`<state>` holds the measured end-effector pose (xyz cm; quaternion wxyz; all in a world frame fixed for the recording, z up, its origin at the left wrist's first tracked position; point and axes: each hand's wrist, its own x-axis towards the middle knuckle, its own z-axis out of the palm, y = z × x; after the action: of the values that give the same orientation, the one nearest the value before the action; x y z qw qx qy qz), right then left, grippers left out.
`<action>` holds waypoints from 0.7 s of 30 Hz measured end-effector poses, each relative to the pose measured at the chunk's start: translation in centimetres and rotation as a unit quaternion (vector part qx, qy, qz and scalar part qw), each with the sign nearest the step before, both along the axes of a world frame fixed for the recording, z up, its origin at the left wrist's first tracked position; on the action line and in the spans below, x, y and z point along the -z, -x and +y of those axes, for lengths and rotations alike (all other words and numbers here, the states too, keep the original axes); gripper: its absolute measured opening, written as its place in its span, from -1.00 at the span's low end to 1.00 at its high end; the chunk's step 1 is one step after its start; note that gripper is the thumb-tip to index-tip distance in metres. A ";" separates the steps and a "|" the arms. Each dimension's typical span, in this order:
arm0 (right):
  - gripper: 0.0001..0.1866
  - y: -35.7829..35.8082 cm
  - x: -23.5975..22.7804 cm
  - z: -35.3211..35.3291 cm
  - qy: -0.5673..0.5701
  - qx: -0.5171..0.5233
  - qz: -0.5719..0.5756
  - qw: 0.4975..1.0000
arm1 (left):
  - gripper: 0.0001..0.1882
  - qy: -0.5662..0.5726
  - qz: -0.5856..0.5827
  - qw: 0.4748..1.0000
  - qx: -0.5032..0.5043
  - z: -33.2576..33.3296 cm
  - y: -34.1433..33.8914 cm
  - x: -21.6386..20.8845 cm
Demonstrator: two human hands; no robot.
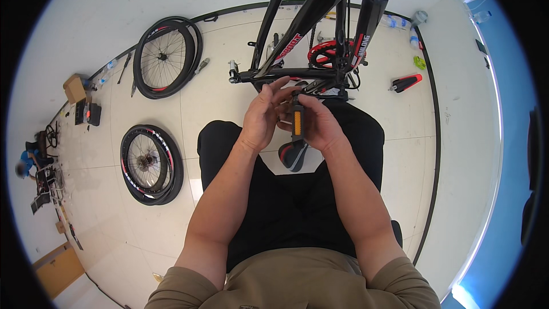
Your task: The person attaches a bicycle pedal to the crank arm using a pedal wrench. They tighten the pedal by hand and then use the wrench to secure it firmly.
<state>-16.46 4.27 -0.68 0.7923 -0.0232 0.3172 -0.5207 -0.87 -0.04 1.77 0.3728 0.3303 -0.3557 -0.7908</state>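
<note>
Near frame centre, I see the bicycle pedal (297, 121) between the left hand (259, 115), fingers parted, and the right hand (325, 125), whose hold I can't tell.

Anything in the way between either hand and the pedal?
Nothing visible. The right hand is at the pedal, thumb by its upper end. The left hand is close on the other side, its way clear too. The pedal's far side is hidden.
</note>
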 end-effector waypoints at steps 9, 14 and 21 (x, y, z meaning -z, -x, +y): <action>-0.72 0.2 -0.1 -0.1 -0.014 0.015 -0.049 0.999 | -0.16 0.012 -0.009 1.000 0.008 -0.2 0.0 0.3; -0.71 0.4 0.1 0.0 -0.033 0.015 -0.044 0.998 | -0.16 0.011 0.007 1.000 0.005 -0.2 0.0 0.7; -0.70 0.9 -1.0 0.0 -0.052 -0.002 -0.012 0.999 | -0.13 0.005 -0.009 1.000 0.013 -0.1 -0.1 0.4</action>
<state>-17.36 4.26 0.33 0.7971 0.0234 0.3345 -0.5022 -0.76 -0.18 1.33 0.3608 0.3307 -0.3670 -0.7911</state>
